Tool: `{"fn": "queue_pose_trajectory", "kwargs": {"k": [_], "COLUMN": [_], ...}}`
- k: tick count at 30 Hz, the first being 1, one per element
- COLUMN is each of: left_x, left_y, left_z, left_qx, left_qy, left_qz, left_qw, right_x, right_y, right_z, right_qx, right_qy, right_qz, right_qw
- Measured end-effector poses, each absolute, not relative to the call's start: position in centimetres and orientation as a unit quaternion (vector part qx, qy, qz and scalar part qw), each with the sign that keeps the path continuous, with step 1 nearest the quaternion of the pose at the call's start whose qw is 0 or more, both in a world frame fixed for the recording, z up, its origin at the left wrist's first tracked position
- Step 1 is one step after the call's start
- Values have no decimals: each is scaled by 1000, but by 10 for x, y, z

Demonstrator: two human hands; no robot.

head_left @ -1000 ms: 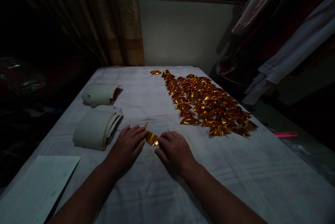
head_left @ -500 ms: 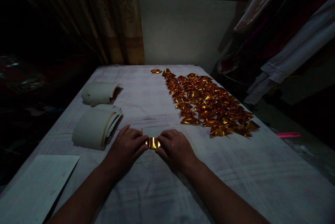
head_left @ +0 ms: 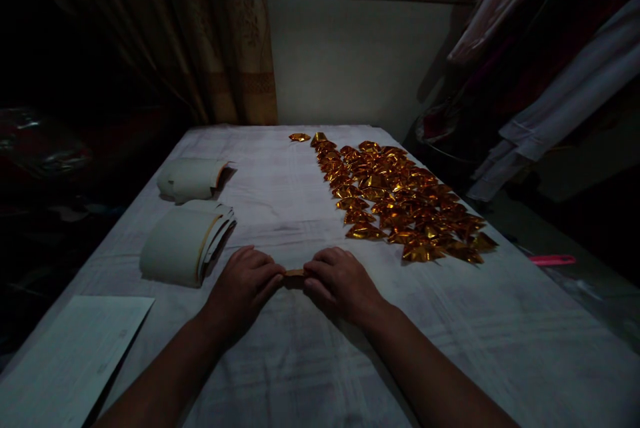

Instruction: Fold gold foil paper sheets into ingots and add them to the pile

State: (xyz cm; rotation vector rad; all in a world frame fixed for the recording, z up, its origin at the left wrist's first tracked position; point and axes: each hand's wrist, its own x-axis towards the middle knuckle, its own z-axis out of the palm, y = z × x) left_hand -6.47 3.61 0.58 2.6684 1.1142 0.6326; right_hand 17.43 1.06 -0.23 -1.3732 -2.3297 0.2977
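Observation:
A small folded piece of gold foil paper point(head_left: 295, 277) is stretched between my two hands, low over the middle of the cloth; its dull brownish face shows. My left hand point(head_left: 247, 285) pinches its left end between thumb and fingers. At the other end, my right hand point(head_left: 341, 285) grips it in the same way. Part of the paper is hidden under the fingertips. To the right lies a spread of shiny gold folded foil ingots point(head_left: 395, 195), and one single foil ingot point(head_left: 300, 138) sits apart at the far edge.
Two curved stacks of pale paper, a nearer stack point(head_left: 175, 245) and a farther stack point(head_left: 190, 178), lie on the left. A flat pale sheet point(head_left: 75, 355) rests at the near left of the cloth-covered table point(head_left: 280, 361). Clothes point(head_left: 565, 101) hang at the right.
The foil paper between my hands has turned, so its bright gold face no longer shows and a thinner, brownish strip does. Both hands keep their places almost unchanged.

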Motion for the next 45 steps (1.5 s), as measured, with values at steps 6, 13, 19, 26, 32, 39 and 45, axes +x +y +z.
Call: {"fn": "queue_pose_trajectory", "kwargs": {"k": [6,13,19,26,32,39,45], "left_x": [-61,-55,-50,-48,-49,-53,-53], "left_y": [34,31,31,32,30,25,24], "left_z": [10,5,-5,-5,-5,0,-1], "left_qx": [891,858,855,854,844,813,809], "left_qy": [385,446,461,468,482,525,532], "left_qz": [219,235,233,225,229,226,226], "left_qw": [99,94,43,25,61,112,108], "right_x": [173,162,159,156,156,157,152], "right_y": [15,18,17,17,17,16,9], "right_z": [-3,-7,-8,-10,-13,-12,-8], "right_qx": [-549,-614,-621,-625,-622,-619,-530], "right_qy": [-786,-737,-738,-741,-743,-749,-813], "right_qz": [152,137,111,82,75,72,51], "right_qw": [240,249,241,233,235,226,234]}}
